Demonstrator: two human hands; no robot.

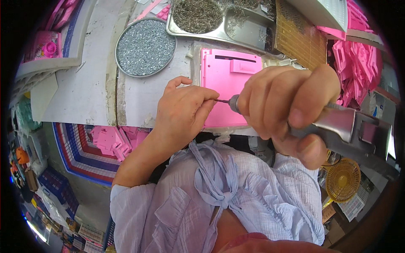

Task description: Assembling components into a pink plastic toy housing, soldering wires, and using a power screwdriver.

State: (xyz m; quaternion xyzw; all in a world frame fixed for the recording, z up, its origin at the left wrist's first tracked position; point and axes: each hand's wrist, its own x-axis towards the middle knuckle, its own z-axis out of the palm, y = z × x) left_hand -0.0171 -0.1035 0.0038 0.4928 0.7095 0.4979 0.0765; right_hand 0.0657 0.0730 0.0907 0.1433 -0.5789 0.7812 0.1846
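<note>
Driver (337, 121), silver-and-dark metal, gripped in your right hand (289, 101); your left hand (181, 107) pinched narrow at its thin bit (222, 101), over flat pink plastic panel (225, 82).

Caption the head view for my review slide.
Left hand at the tip of a driver bit, right hand gripping the grey tool, over a pink plastic panel.

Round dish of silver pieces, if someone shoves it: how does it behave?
The dish is probably heavy for its size, since small metal-looking pieces cover its floor. Being wide and low, it would likely slide rather than tip. The pieces look loose, so a jolt might spill some.
</note>
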